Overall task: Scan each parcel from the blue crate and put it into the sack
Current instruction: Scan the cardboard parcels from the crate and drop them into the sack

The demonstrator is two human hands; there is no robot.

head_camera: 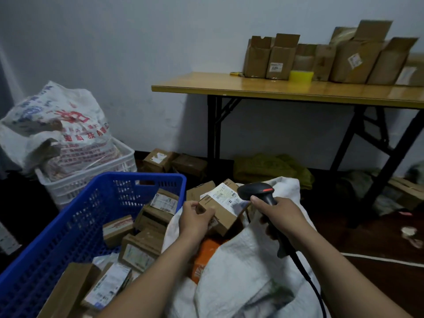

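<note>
One parcel (226, 208) is being gripped by the left hand (195, 218) above the sack (252, 267), scanned by the scanner (259, 191) clasped in the right hand (278, 214); many are being left in the blue crate (68, 237), near left.

L hand (195, 218), R hand (283, 213): 2 | scanner (259, 191): 1 | held parcel (226, 215): 1 | blue crate (57, 237): 1 | table (275, 88): 1

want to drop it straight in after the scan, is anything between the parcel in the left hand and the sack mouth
Nothing visible does. The left hand holds the parcel right over the open sack, where an orange parcel lies inside. The scanner in the right hand is beside the parcel, not under it.
</note>
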